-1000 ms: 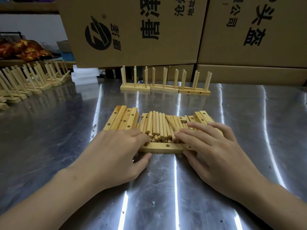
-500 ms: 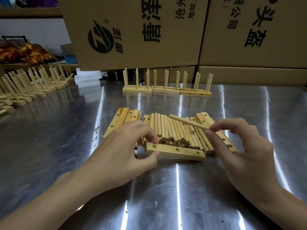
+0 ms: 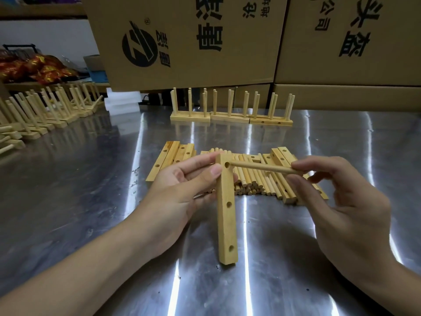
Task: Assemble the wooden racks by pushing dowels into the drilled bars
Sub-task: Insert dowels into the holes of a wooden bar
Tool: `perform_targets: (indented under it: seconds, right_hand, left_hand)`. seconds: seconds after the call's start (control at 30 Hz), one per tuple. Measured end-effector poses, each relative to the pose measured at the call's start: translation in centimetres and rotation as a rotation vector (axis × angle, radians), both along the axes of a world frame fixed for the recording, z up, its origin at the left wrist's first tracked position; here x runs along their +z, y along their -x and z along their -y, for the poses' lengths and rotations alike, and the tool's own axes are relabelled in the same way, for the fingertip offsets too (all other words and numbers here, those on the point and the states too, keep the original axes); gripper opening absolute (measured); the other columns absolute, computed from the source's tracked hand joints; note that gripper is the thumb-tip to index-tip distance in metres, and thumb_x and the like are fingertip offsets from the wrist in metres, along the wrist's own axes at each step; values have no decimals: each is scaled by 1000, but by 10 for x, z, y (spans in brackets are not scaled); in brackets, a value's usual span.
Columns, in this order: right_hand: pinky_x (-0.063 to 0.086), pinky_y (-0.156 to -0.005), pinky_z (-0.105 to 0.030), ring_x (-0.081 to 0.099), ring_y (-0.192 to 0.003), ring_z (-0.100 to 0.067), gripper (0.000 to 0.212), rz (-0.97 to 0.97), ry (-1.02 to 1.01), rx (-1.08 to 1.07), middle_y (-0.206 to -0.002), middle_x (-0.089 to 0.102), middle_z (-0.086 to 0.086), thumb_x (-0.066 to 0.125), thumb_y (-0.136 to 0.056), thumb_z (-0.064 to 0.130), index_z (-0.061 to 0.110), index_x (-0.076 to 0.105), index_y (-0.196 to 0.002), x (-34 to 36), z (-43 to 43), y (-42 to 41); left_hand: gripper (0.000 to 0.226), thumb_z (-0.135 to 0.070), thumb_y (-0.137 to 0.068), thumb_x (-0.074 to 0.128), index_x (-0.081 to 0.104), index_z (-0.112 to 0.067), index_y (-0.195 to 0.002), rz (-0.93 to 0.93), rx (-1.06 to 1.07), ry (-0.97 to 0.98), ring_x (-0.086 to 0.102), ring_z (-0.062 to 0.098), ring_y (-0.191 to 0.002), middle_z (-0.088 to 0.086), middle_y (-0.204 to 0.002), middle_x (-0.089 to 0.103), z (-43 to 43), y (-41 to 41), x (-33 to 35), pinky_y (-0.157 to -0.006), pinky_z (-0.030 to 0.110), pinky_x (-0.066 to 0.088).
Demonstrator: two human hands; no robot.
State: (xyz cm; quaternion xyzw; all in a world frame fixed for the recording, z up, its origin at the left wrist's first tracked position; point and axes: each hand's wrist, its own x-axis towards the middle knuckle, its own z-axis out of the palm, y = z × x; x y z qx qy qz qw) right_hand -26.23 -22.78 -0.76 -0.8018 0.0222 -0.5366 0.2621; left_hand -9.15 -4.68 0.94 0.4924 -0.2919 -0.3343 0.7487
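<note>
Landmark: loose dowel pile (image 3: pixel 257 181), mid-table on the steel table (image 3: pixel 91 201). All places are taken from it.

- Left hand (image 3: pixel 180 190): just in front-left of the pile, gripping a drilled bar (image 3: pixel 225 213) at its far end, with the thumb on the drilled face beside the top hole and the fingers curled behind.
- We count three holes on the bar's face. It runs from the pile's near edge toward the camera. We cannot tell whether its near end rests on the table or hangs just above it.
- Right hand (image 3: pixel 341 201): in front-right of the pile, pinching a single dowel (image 3: pixel 262 167) by its right end between thumb and fingertips. The other fingers are loosely curled.
- The dowel lies nearly level above the pile, with its left tip at the bar's top hole. We cannot tell whether the tip has entered.
- Spare bars (image 3: pixel 170 156) lie flat, touching the pile's left side.
- More bars (image 3: pixel 282 156) lie against the pile's right side, partly under the dowels.
- Three finished racks (image 3: pixel 230 110) stand behind the pile, end to end with their pegs up.
- A long row of racks (image 3: pixel 45 110) sits far left of the pile, with the pegs leaning.
- White blocks (image 3: pixel 121 103) are stacked behind-left of the pile.
- Red packets (image 3: pixel 34 67) lie further left, on a shelf.
- Printed cardboard boxes (image 3: pixel 193 42) form a wall beyond the finished racks.
</note>
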Motion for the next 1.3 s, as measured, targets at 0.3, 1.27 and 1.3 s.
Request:
perform_targets:
  seconds: [0.3, 1.27, 1.3]
  right_hand:
    - [46, -84, -19, 63, -93, -13, 19, -37, 86, -24, -104, 68, 15, 72, -96, 27, 29, 65, -114, 4, -6, 1]
    - [44, -85, -29, 55, -100, -11, 19, -345, 255, -180, -104, 66, 16, 62, -101, 39, 26, 73, -110, -7, 10, -7]
    - [42, -90, -33, 53, -108, -16, 22, -371, 353, -251, -112, 66, 11, 65, -99, 36, 24, 74, -115, -8, 14, -9]
  left_hand:
    - [43, -27, -79, 82, 80, -21, -122, 26, 49, -4, 78, 20, -107, 12, -119, 79, -2, -1, 4, -76, 26, 64]
    - [32, -21, -104, 60, 72, -29, -132, -182, 157, 49, 78, 19, -102, 8, -113, 78, -1, -10, -1, -65, 32, 62]
    - [31, -20, -105, 58, 72, -27, -131, -227, 142, 62, 78, 19, -100, 8, -113, 78, 0, -11, -1, -64, 31, 62]
